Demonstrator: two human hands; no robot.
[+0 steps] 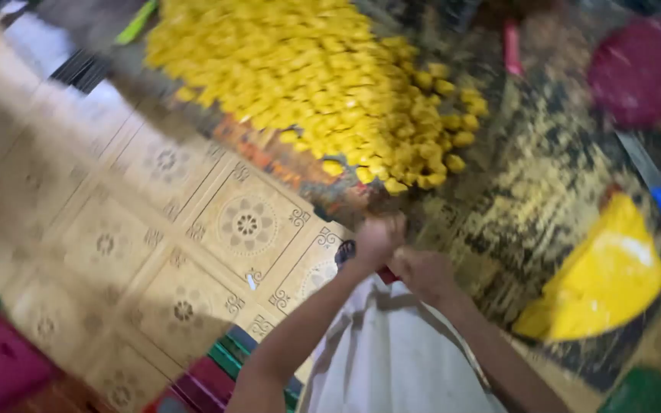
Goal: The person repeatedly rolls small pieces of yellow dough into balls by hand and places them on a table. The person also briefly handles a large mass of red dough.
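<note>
Floor [154,229]: patterned beige tiles with round flower motifs fill the left half of the view; blurred by motion.
Dark mat [545,191]: a black, yellow-flecked sheet lies over the floor's right half, its edge running diagonally from top left toward the hands.
Yellow heap [315,76]: a big mound of small yellow pieces sits on the mat near the far edge of the floor, spilling toward the hands; a few loose pieces lie at its near right fringe.
White cloth [399,359]: pale fabric lies below the hands, at the near edge, between the two forearms.
Yellow wedge [602,279]: a large yellow chunk rests on the mat at the right, well apart from the heap.
Dark red bowl [644,69]: round, at the far right corner, blurred.
Blue-handled knife [656,187]: lies on the mat between the bowl and the wedge, handle pointing to the near right.
Left hand [376,239]: curled into a fist just beside the mat's edge, near the heap's closest point; the grip is closed, but what it holds is too blurred to tell.
Right hand [422,274]: touching the left, fingers folded in; whether the grip holds anything, I cannot tell.
Red scrap [386,274]: a small red bit shows between the two hands.
</note>
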